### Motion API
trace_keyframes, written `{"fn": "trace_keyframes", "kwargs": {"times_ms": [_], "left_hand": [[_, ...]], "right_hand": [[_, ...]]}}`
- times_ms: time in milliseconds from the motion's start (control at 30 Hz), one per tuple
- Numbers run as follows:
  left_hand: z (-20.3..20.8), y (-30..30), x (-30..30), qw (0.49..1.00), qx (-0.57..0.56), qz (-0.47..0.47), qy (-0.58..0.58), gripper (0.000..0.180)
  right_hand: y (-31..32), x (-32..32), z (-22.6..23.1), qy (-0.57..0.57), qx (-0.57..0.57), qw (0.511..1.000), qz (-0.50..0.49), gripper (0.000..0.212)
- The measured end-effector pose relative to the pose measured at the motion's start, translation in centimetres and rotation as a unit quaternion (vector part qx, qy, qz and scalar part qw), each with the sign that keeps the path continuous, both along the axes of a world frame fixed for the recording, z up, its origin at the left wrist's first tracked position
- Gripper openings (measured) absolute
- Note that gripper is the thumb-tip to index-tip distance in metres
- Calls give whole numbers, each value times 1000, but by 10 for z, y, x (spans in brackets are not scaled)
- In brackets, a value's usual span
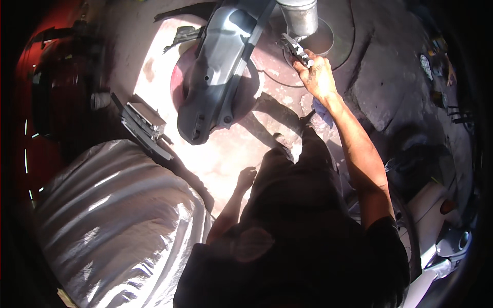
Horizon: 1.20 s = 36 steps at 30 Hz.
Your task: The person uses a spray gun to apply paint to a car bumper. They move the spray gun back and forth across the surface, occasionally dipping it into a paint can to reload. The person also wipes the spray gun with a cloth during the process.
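- Right hand is out at the far right, fingers wrapped snugly around a silver metal tool. Looks like a spray gun to me, but don't quote me on that.
- The grip's at the near end, so the tool's front points away from the body, I'd guess to keep the working end clear of the arm.
- Just past it there's a grey metal cup, narrower toward the tool. Can't tell if the two are joined or just overlapping from up here.
- Dark round pan on the floor around there too, maybe so drips don't hit the concrete.
- Left hand hangs low beside the left leg, well apart from everything. It's in shade, so I can't tell how wide the fingers are; no tool that I can make out.
- Big dark grey panel sits far and slightly left, across a round pinkish support. Probably propped there to keep it off the floor and easy to get around.
- Near left, a silvery cover drapes over something bulky, likely against dust or overspray.
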<state>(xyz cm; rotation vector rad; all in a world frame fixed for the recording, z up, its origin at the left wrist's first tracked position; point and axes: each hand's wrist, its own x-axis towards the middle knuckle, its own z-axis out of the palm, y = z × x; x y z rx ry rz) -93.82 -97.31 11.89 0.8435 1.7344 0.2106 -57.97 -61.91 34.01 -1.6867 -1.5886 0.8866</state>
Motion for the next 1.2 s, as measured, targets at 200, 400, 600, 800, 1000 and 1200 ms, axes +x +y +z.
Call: {"fn": "trace_keyframes", "kwargs": {"times_ms": [200,400,600,800,1000,1200], "left_hand": [[6,31,50,995,62,0,-81,30],[6,63,67,987,150,-58,-10,24],[12,96,53,981,168,-95,1,25],[-2,142,11,978,175,-108,-9,25],[-9,198,-31,976,144,-149,-64,29],[-16,229,-51,963,161,-195,-91,30]], "right_hand": [[21,10,-11,-30,-29,994,101,26],[23,19,8,10,-83,989,121,33],[50,14,5,-17,-18,999,43,34],[42,2,-2,14,-83,991,100,21],[59,-33,35,-18,-45,998,34,23],[109,-61,54,-130,37,990,36,35]]}}
